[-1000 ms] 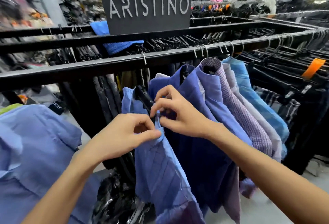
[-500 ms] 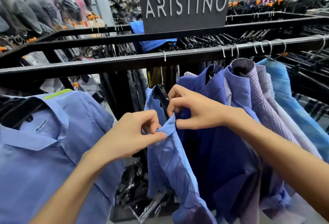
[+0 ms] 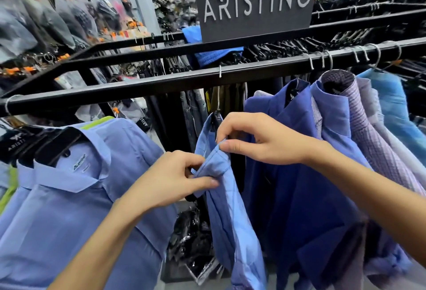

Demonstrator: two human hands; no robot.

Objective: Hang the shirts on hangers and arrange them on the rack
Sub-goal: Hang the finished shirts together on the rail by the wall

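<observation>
A light blue striped shirt (image 3: 232, 225) hangs from a black hanger (image 3: 216, 118) hooked over the black rack rail (image 3: 161, 82). My left hand (image 3: 175, 179) pinches the shirt's collar from the left side. My right hand (image 3: 260, 142) pinches the same collar from the right, just below the hanger. To the right hang a dark blue shirt (image 3: 299, 186), a purple checked shirt (image 3: 373, 147) and a pale blue one (image 3: 396, 114). On the left hang light blue shirts (image 3: 76, 209) on black hangers.
A dark ARISTINO sign (image 3: 255, 1) stands above the rack. Dark trousers (image 3: 179, 114) hang behind the rail, with black plastic bags (image 3: 193, 239) on the floor below. More packed clothes (image 3: 57, 20) fill the back left.
The view has swung left, so the light blue shirts on the left show more. Both hands keep pinching the striped shirt's collar, which has lifted and folded slightly.
</observation>
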